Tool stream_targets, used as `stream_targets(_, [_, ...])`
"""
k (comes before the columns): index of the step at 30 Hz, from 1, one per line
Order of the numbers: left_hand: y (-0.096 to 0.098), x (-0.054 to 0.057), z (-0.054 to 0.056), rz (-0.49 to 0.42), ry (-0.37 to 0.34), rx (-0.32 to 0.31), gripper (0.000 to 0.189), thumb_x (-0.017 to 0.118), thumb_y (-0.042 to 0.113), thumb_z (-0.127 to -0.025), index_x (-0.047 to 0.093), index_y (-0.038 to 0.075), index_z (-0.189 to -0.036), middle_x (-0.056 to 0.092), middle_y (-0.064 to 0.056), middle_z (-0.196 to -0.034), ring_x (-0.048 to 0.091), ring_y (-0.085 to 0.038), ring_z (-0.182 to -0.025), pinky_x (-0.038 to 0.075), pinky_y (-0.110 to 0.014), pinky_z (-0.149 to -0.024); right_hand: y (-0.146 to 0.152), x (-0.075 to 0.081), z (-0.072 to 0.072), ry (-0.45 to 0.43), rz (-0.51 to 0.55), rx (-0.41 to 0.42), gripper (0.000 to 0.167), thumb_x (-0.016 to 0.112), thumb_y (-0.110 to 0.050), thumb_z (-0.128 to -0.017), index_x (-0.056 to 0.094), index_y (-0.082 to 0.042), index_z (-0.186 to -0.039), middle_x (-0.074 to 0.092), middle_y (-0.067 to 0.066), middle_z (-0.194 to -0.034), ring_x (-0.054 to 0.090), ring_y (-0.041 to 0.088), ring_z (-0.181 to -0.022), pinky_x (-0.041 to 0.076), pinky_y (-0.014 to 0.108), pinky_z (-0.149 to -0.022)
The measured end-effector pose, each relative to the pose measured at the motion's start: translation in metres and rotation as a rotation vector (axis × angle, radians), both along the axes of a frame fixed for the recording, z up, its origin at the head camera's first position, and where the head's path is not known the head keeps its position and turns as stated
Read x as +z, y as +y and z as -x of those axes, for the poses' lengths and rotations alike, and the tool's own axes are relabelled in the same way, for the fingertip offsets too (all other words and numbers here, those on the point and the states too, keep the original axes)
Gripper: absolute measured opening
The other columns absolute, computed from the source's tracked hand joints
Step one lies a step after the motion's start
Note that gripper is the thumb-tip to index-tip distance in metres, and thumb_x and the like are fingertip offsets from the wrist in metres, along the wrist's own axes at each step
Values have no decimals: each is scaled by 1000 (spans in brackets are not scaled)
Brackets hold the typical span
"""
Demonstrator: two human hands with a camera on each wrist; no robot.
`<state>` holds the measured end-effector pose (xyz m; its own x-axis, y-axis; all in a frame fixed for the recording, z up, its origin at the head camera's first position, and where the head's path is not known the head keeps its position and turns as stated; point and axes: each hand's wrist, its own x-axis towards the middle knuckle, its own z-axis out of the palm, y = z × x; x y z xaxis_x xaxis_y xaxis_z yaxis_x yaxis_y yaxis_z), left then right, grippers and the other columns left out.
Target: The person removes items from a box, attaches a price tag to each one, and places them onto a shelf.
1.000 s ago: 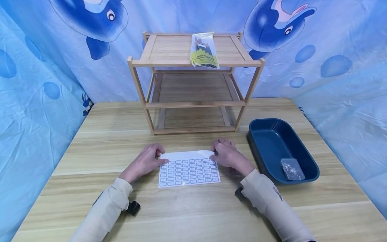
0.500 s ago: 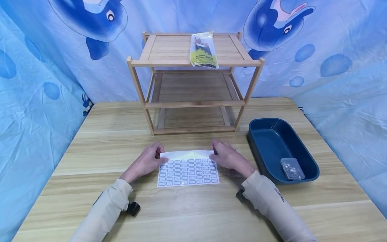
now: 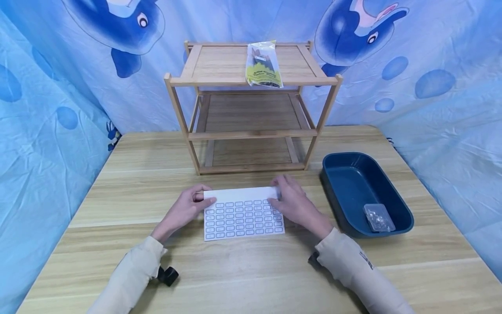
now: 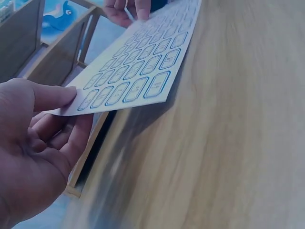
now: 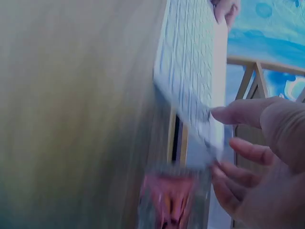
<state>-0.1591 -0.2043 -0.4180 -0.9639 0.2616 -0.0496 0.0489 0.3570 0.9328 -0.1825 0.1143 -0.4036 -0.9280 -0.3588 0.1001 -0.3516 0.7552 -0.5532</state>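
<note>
A white sheet of labels (image 3: 243, 213), printed with rows of small blue-edged boxes, spans the space between both hands in the head view. My left hand (image 3: 185, 209) pinches its far left corner, thumb on top and fingers beneath. At the far right corner, my right hand (image 3: 295, 201) pinches it the same way. In the left wrist view the sheet (image 4: 138, 62) is tilted above the table, with a shadow below. A clear case with something pink-red inside (image 5: 172, 198) appears blurred below the right hand (image 5: 267, 152) in the right wrist view.
A three-tier wooden shelf (image 3: 251, 134) stands behind the hands, with a yellow and white packet (image 3: 263, 65) on its top tier. On the right is a dark blue tub (image 3: 353, 183) holding a clear plastic box of small pieces (image 3: 378, 218). The wooden tabletop (image 3: 243, 274) extends in front.
The sheet has come up slightly, and its far edge, curled half a second ago, now looks straight. Both hands have shifted a little with it; the right thumb now lies further over its face.
</note>
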Motion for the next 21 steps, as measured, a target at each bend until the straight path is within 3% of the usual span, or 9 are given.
stream_targets(4, [-1, 2, -4, 24, 8, 24, 46, 70, 16, -99, 56, -7, -136, 65, -9, -78, 47, -14, -59, 33, -25, -53, -9, 0, -9, 217, -35, 42, 45, 83, -21, -89, 61, -7, -125, 54, 16, -129, 50, 33, -118, 46, 50, -97])
stream_targets(8, [-1, 2, -6, 16, 4, 33, 46, 69, 15, -99, 55, -7, -136, 63, -10, -79, 44, -13, -59, 33, -24, -51, -23, 0, -18, 346, 30, 163, 40, 82, -18, -89, 63, -6, -122, 57, 13, -122, 53, 30, -115, 49, 46, -95])
stream_targets(10, [-1, 1, -6, 6, -2, 37, 44, 68, 15, -100, 55, -7, -136, 65, -11, -80, 47, -14, -60, 33, -24, -51, -30, -1, -23, 371, 64, 234, 38, 81, -17, -90, 63, -6, -121, 59, 10, -119, 56, 27, -114, 52, 42, -95])
stream_targets(15, [-1, 1, -7, -42, -7, 28, 39, 66, 12, -101, 53, -9, -132, 74, -15, -90, 68, -21, -74, 49, -25, -62, -50, -3, -28, 409, 95, 373, 32, 78, -15, -93, 64, -4, -119, 61, 6, -116, 58, 23, -112, 53, 36, -96])
stream_targets(17, [0, 0, -7, -59, 0, 20, 37, 65, 10, -102, 54, -10, -130, 75, -17, -95, 72, -23, -81, 54, -27, -69, -57, -5, -29, 421, 89, 398, 31, 77, -16, -94, 64, -3, -119, 61, 6, -116, 58, 22, -111, 52, 34, -95])
stream_targets(21, [2, 0, -8, -85, 15, 4, 32, 63, 8, -102, 56, -11, -127, 75, -19, -97, 72, -23, -82, 56, -28, -71, -67, -8, -29, 417, 84, 402, 32, 75, -18, -96, 64, -4, -123, 61, 6, -116, 58, 21, -110, 52, 33, -92])
